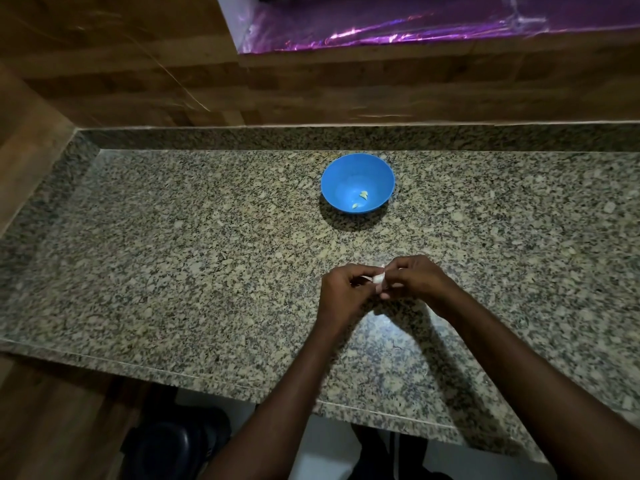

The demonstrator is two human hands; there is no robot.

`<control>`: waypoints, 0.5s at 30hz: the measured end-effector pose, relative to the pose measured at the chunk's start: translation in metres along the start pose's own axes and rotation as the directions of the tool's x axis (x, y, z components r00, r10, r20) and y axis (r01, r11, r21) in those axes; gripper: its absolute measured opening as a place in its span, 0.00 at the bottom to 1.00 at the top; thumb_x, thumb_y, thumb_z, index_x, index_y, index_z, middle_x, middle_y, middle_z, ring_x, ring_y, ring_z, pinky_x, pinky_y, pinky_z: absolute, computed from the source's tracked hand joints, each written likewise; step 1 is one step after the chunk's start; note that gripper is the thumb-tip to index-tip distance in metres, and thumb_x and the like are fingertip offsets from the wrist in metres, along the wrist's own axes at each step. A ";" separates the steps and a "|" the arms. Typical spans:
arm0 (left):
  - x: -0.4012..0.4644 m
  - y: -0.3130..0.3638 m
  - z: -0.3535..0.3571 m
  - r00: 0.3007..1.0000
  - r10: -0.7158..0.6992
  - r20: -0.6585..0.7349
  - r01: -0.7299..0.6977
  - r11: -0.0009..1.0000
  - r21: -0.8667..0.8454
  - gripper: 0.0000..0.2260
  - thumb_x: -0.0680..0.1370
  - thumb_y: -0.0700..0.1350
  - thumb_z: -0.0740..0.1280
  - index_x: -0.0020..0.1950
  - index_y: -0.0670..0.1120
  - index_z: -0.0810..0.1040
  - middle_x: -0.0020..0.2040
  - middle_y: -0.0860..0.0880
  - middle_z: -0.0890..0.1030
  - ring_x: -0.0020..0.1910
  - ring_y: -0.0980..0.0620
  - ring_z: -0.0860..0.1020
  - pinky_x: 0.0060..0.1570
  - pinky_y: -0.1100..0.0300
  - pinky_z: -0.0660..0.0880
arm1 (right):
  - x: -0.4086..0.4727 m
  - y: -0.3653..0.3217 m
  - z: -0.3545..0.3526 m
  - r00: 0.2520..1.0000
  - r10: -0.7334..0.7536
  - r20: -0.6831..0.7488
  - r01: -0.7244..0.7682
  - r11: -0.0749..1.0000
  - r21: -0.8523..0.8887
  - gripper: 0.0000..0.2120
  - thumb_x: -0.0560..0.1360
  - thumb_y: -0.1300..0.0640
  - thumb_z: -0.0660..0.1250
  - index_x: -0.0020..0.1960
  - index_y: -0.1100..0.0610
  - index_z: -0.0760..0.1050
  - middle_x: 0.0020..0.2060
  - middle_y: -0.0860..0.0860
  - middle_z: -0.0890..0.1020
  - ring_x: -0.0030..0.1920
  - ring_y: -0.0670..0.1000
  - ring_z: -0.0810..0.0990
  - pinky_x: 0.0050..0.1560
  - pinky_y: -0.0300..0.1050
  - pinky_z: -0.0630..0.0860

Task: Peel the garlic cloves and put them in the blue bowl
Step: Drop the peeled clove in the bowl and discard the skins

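Note:
A blue bowl point(357, 183) stands on the granite counter point(207, 254), toward the back. Two pale peeled garlic cloves point(360, 199) lie at its bottom. In front of it, above the counter, my left hand point(341, 289) and my right hand point(414, 282) meet around one white garlic clove point(482, 278). Both hands pinch the garlic clove with their fingertips, the left from the left side, the right from the right. A thin strip of skin sticks out on the left of the clove. Most of the clove is hidden by my fingers.
The counter has a raised granite lip along the back and left. Wooden walls rise behind and to the left. A ledge covered in shiny purple film point(433, 29) runs above the back wall. A dark shoe point(166, 448) sits on the floor below the front edge.

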State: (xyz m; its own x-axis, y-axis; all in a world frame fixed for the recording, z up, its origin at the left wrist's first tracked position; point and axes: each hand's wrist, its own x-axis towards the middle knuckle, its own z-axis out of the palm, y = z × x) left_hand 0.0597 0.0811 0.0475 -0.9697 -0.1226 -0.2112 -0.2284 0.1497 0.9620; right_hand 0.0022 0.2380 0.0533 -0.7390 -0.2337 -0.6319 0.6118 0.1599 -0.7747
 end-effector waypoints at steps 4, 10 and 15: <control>0.002 0.000 0.003 1.000 0.011 -0.020 -0.011 1.000 0.010 0.11 0.72 0.35 0.76 0.53 0.44 0.87 0.46 0.53 0.87 0.43 0.55 0.85 0.42 0.65 0.79 | 0.006 0.002 0.007 0.995 0.054 -0.078 -0.048 0.996 0.078 0.06 0.70 0.74 0.63 0.41 0.68 0.77 0.36 0.64 0.83 0.32 0.56 0.83 0.35 0.46 0.82; 0.005 0.000 0.002 0.998 0.018 -0.059 -0.019 1.000 -0.002 0.09 0.74 0.36 0.74 0.54 0.43 0.86 0.46 0.51 0.87 0.41 0.59 0.83 0.39 0.68 0.77 | 0.012 0.009 0.003 0.997 0.075 -0.018 -0.067 0.957 0.283 0.07 0.75 0.73 0.65 0.51 0.72 0.79 0.44 0.65 0.85 0.41 0.58 0.85 0.45 0.47 0.84; 0.011 -0.007 -0.002 0.996 -0.002 -0.084 0.005 0.999 0.035 0.11 0.74 0.35 0.73 0.55 0.45 0.86 0.46 0.51 0.87 0.43 0.55 0.84 0.39 0.65 0.79 | 0.015 0.014 0.003 0.986 0.166 -0.008 -0.156 0.941 0.301 0.06 0.77 0.70 0.66 0.52 0.72 0.78 0.41 0.65 0.84 0.36 0.57 0.84 0.45 0.49 0.84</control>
State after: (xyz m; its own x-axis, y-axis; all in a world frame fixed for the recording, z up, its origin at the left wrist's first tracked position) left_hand 0.0512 0.0769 0.0391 -0.9587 -0.2050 -0.1974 -0.2357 0.1834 0.9544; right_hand 0.0004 0.2338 0.0334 -0.6294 -0.1962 -0.7519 0.7758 -0.1019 -0.6227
